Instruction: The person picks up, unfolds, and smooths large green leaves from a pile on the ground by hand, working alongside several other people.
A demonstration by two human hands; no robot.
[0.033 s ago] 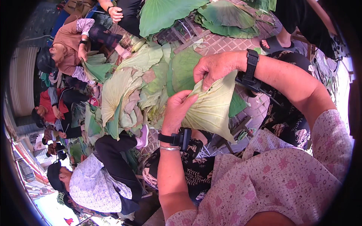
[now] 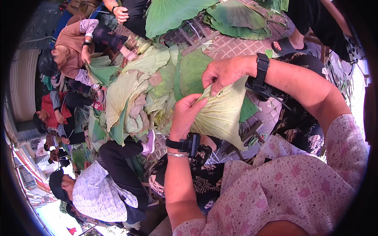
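A pale green lotus leaf (image 2: pixel 221 118) with raised veins hangs over my lap, folded, its pointed lower corner hanging down. My left hand (image 2: pixel 184 114) pinches its upper left edge between thumb and fingers. Close by, my right hand (image 2: pixel 227 74) is closed on the top edge, thumb on the near side. The fingers behind the leaf are partly hidden. Just beyond my hands lies a heap of limp, pale leaves (image 2: pixel 159 84), some browned and layered over one another. A greener leaf (image 2: pixel 193 72) sits at the heap's right side.
Large green leaves (image 2: pixel 177 15) and a darker stack (image 2: pixel 236 19) lie at the far side on reddish paving (image 2: pixel 232 49). Several people sit along the left, one holding a folded leaf (image 2: pixel 101 70). A sandalled foot (image 2: pixel 289 45) is at the far right. Wooden bars (image 2: pixel 252 131) stand beside my knees.
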